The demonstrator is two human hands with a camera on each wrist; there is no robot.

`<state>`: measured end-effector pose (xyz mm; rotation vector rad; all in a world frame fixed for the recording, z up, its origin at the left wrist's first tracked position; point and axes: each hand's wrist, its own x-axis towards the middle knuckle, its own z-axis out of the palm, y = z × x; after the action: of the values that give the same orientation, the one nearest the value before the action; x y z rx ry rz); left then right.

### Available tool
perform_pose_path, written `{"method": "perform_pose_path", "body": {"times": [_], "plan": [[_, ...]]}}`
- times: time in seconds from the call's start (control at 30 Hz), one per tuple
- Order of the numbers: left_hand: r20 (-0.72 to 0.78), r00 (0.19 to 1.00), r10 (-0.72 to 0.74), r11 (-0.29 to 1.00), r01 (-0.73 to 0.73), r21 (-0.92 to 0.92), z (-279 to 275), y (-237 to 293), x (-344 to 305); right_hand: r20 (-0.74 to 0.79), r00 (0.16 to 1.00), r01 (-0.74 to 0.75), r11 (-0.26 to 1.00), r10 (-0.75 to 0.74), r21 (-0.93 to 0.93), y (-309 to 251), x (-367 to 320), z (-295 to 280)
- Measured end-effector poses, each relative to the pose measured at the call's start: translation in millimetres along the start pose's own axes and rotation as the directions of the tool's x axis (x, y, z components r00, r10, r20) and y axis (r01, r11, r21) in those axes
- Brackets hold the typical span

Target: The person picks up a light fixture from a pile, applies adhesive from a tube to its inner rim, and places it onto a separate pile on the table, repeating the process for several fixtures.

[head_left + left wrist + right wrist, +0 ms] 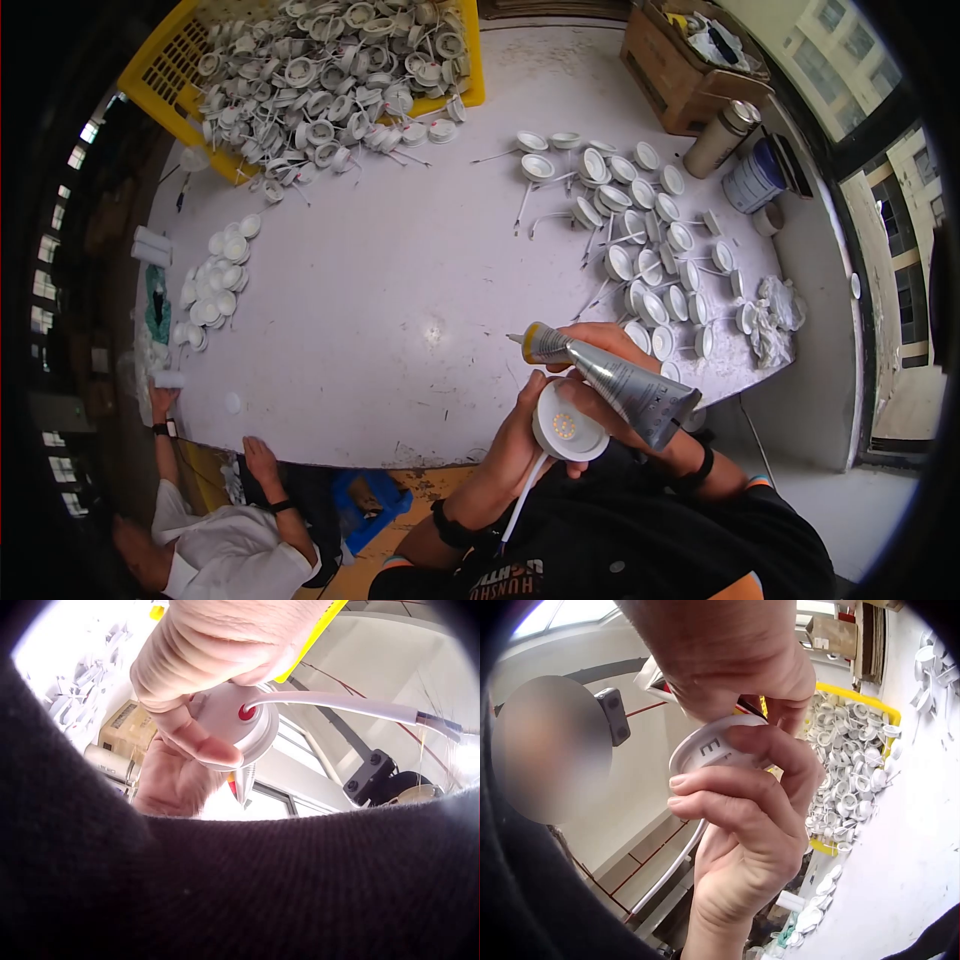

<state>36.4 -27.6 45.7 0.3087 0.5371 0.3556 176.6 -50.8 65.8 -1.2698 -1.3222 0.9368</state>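
My left hand grips a small round white LED downlight by its rim. Yellowish LED chips face up inside it in the head view. From its back, a white cable runs out through a red grommet. Held in my right hand is a silver squeeze tube with a yellow collar and a thin nozzle pointing left. The tube lies above the downlight, and my right fingers are close against the downlight's far rim. The right wrist view shows my left fingers spread across the lamp's back.
A yellow crate overflowing with white lamp housings stands at the back left. Several downlights lie at the right, near a flask, a can and a cardboard box. White discs sit at left, by another person.
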Motion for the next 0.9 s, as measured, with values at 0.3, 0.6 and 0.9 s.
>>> {"method": "perform_pose_path", "body": {"times": [0.3,0.6,0.9], "plan": [[0.013,1.0,0.027,1.0,-0.027,0.007,0.4,0.6,0.2,-0.02,0.986,0.158,0.964,-0.166,-0.212,0.3,2.2,0.2],[0.046,0.999,-0.011,1.0,0.013,-0.026,-4.1,-0.9,2.1,-0.055,0.997,0.053,0.99,-0.06,-0.128,10.9,-3.6,2.2],[0.08,0.996,-0.028,0.998,0.032,-0.05,-7.2,0.1,5.0,0.028,0.987,0.161,0.956,-0.159,-0.245,4.9,0.1,-3.3]]}}
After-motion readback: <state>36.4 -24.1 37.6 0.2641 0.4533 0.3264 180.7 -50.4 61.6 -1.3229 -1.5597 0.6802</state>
